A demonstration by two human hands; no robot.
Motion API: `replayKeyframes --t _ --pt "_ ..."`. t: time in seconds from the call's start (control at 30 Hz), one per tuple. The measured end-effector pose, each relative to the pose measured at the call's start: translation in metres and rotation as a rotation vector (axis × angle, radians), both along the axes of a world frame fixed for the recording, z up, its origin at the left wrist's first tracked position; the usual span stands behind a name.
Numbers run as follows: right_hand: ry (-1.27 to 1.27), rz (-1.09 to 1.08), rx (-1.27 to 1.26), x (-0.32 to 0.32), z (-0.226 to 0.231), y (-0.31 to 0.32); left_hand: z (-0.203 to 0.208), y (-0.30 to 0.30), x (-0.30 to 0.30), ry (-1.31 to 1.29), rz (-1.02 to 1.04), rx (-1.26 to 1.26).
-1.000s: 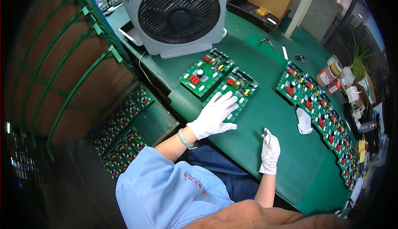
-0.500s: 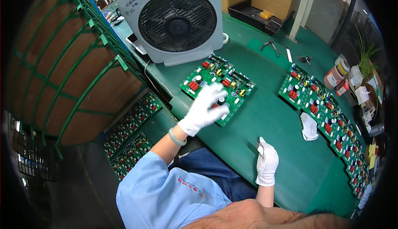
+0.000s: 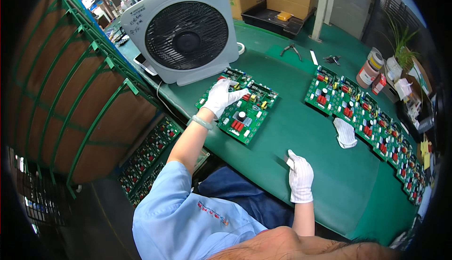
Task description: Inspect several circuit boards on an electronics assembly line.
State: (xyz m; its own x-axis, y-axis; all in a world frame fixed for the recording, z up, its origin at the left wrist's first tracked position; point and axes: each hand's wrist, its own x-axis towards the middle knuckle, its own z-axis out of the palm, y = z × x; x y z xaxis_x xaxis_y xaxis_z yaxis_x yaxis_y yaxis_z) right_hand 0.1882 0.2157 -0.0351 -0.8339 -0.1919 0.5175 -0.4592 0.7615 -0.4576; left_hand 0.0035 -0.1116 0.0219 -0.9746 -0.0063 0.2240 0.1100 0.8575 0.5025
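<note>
A green circuit board [image 3: 255, 117], populated with red, white, black and yellow components, lies on the green table in front of the fan. My left hand [image 3: 221, 98], in a white glove, reaches over the board's left part, thumb and fingers apart, hiding some components beneath. Whether its fingertips touch the parts, I cannot tell. Nearer the table's front edge is my right hand [image 3: 301, 177], in a striped white glove, its fingers curled together. Something small and dark shows at its fingertips, too small to name.
A grey box fan [image 3: 188, 81] stands behind the board. Along the right runs a row of several circuit boards [image 3: 362, 119], with a loose white glove [image 3: 345, 133] beside it. Pliers [image 3: 291, 51] and keys [image 3: 332, 60] lie farther back. More boards [image 3: 149, 149] sit lower left.
My left hand has moved from the board's near middle toward its far left part, uncovering the white-topped and red components there. The view has shifted slightly; my right hand stays nearly in place.
</note>
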Motion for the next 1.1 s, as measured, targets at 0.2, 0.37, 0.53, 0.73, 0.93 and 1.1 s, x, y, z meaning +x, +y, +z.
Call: replayKeyframes --t 0.2,0.37,0.53,0.73,0.93,1.1 --pt "0.027 -0.011 -0.017 -0.001 -0.001 0.0 0.009 0.022 0.021 -0.048 -0.043 -0.133" --pt "0.03 -0.006 -0.033 -0.001 -0.004 0.003 0.014 0.032 0.04 -0.09 -0.148 -0.204" --pt "0.004 -0.029 -0.012 0.001 -0.003 0.002 0.012 0.052 0.048 -0.053 -0.035 -0.34" --pt "0.022 -0.011 -0.05 0.001 -0.004 0.002 -0.002 0.048 0.045 0.097 0.007 -0.302" --pt "0.013 -0.022 -0.044 0.0 -0.003 0.002 -0.006 0.051 0.032 0.078 0.02 -0.314" --pt "0.024 -0.028 -0.058 -0.001 -0.005 0.003 -0.027 0.042 0.028 0.285 -0.041 -0.311"
